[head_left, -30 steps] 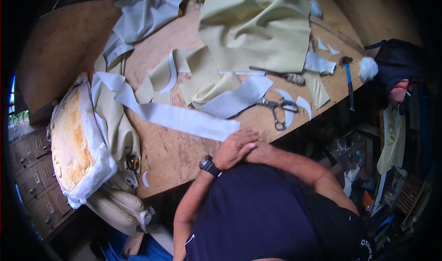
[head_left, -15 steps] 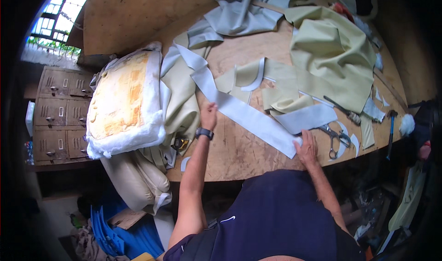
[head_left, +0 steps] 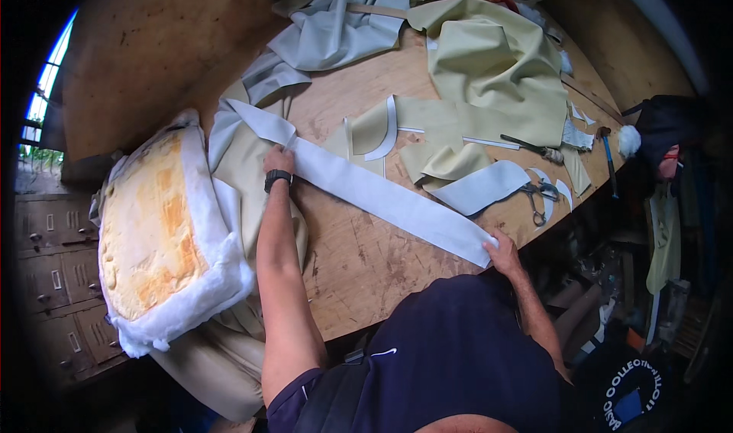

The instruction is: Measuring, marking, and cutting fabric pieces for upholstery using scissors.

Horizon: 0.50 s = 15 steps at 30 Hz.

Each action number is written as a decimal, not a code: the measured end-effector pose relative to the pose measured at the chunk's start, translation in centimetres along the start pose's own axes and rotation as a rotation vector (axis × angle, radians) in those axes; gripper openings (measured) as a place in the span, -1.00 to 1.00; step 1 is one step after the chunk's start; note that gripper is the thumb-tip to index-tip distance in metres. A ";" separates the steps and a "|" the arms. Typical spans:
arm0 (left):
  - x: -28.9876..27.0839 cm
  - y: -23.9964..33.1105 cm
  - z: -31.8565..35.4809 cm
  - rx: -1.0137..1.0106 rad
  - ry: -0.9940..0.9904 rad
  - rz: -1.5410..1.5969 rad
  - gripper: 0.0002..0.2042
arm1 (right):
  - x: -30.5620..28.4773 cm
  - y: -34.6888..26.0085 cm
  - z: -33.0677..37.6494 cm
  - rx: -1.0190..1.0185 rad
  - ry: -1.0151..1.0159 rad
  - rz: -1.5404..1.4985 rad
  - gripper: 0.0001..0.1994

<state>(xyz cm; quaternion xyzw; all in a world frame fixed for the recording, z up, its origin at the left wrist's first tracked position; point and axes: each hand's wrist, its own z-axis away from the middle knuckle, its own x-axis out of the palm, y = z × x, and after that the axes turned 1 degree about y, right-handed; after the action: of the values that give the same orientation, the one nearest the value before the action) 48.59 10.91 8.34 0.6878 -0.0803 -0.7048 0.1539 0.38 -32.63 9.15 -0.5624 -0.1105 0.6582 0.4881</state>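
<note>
A long whitish strip of upholstery material (head_left: pixel 382 192) runs slantwise across the wooden table (head_left: pixel 343 257). My left hand (head_left: pixel 279 160), wearing a black watch, is closed on the strip's edge near its far left part, where the strip bends. At the strip's near right end my right hand (head_left: pixel 502 251) pinches the corner, thumb on top and fingers partly hidden beneath. Beyond the strip lie cut beige pieces (head_left: pixel 427 116) with pale undersides, one curling up with a whitish flap (head_left: pixel 485 187). Scissors (head_left: pixel 537 202) rest just past my right hand.
A foam cushion with white wadding (head_left: pixel 156 227) stands at the left, beside draped beige material (head_left: pixel 248 166). Large beige (head_left: pixel 496 66) and grey sheets (head_left: pixel 343 28) lie at the back. A dark-handled tool (head_left: pixel 534 149) and a hammer (head_left: pixel 608 162) lie toward the right edge.
My left hand has moved left and farther along the strip, now gripping its edge. My right hand has closed on the near end. The view has shifted and turned.
</note>
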 end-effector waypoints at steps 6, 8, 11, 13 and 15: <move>-1.4 4.8 13.3 0.220 0.251 0.532 -0.69 | -0.2 -7.3 1.6 -0.134 -0.520 -0.124 -0.71; -3.6 4.1 19.4 0.226 0.290 0.481 -0.69 | -0.9 -13.8 1.5 -0.182 -0.702 -0.114 -0.73; -8.2 5.0 28.1 0.373 0.243 0.483 -0.84 | 0.1 -17.4 -1.0 -0.395 -0.721 -0.075 -0.75; -11.6 5.9 33.5 0.372 0.151 0.603 -0.86 | 1.9 -17.8 -3.1 -0.697 -0.417 0.011 -0.71; -12.7 5.6 38.2 0.342 0.092 0.722 -0.83 | 2.7 -20.1 -3.9 -0.901 -0.239 0.062 -0.59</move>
<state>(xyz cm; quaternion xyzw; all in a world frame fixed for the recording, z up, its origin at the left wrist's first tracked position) 11.28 6.08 23.75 0.6619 -0.4259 -0.5503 0.2787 14.38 -22.15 20.05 -0.6416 -0.4240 0.6190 0.1592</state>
